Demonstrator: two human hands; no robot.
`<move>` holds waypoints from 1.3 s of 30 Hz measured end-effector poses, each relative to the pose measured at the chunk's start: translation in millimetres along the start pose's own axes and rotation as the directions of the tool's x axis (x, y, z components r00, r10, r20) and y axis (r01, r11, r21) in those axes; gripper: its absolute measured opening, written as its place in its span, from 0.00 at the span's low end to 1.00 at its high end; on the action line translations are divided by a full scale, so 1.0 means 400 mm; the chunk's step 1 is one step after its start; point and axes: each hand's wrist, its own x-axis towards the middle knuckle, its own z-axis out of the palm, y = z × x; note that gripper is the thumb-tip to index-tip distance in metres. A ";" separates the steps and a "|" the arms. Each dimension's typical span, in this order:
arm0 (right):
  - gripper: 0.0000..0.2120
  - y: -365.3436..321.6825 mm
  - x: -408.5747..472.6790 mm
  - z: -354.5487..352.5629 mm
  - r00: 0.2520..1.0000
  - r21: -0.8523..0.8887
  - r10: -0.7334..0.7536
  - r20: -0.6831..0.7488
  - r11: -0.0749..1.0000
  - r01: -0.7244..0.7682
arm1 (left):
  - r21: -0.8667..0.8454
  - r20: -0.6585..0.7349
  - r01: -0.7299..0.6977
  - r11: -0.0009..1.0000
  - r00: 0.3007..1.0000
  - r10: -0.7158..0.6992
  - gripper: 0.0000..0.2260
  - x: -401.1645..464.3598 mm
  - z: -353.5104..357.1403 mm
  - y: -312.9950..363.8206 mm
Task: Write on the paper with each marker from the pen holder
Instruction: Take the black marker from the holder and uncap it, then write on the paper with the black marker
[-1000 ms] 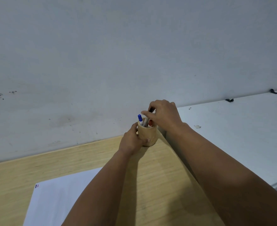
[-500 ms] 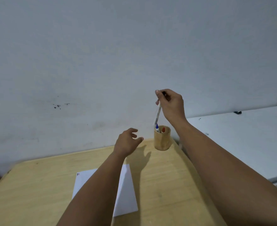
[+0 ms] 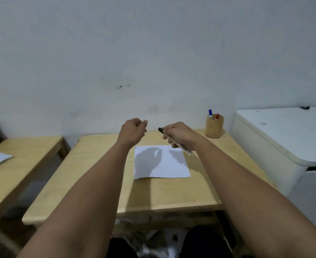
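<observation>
The wooden table carries the paper at its centre, laid flat for writing; far right near the wall stands the pen holder, with a blue and a red marker inside; above the paper the right hand is closed round the black marker, cap end pointing left; the left hand, empty and loosely curled, hangs just beside that cap, probably to pull it off.

Dim, even light; soft hand shadows on the paper, edges bowed and blurred
</observation>
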 end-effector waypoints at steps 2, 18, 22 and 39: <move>0.06 0.017 -0.011 0.039 0.998 0.011 -0.033 0.054 0.999 0.033 | -0.052 -0.021 0.023 0.998 0.999 -0.024 0.21 -0.025 -0.031 -0.024; 0.14 -0.054 -0.003 0.168 0.961 0.010 -0.107 0.255 0.994 0.108 | 0.183 0.010 0.001 0.983 1.000 -0.002 0.25 -0.027 -0.122 -0.057; 0.14 -0.007 0.049 0.191 0.942 -0.134 -0.305 0.139 0.937 0.323 | 0.242 -0.073 0.083 0.967 0.995 -0.067 0.24 0.015 -0.087 -0.084; 0.16 0.167 0.262 0.110 0.961 0.029 -0.228 -0.157 0.972 0.235 | 0.847 0.036 -0.044 0.530 0.999 0.026 0.22 0.143 -0.017 -0.332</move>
